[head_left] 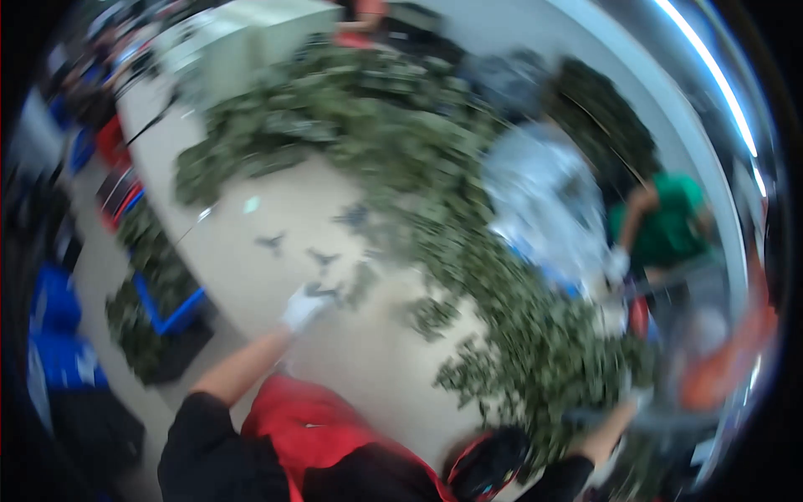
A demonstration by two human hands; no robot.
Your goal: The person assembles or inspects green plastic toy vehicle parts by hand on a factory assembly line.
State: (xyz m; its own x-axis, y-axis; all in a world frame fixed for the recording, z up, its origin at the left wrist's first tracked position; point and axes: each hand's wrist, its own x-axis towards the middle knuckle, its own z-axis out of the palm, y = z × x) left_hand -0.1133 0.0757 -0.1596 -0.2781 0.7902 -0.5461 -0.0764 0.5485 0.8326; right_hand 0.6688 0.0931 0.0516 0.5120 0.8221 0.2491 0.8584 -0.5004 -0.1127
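My left hand (pixel 306 309), in a white glove, reaches over the pale tabletop (pixel 368 360). A small dark piece (pixel 323 291) shows at its fingertips, but motion blur hides whether the fingers grip it. Just beyond lie several small dark forked pieces (pixel 321 257), and a loose green sprig (pixel 361 284) is beside them. Off to the far right, my right hand (pixel 639 398) is stretched out at the edge of the heaped leafy green stems (pixel 535 343), close to a grey bar (pixel 594 417). Its fingers are smeared, and I cannot make out anything in them.
Leafy stems curve along the table's far and right sides. A clear plastic bag (pixel 548 188) stands behind them, near a person in a green top (pixel 665 222). A pale box (pixel 242 50) is at the far left. A blue-edged crate (pixel 171 309) of greenery sits left of the table.
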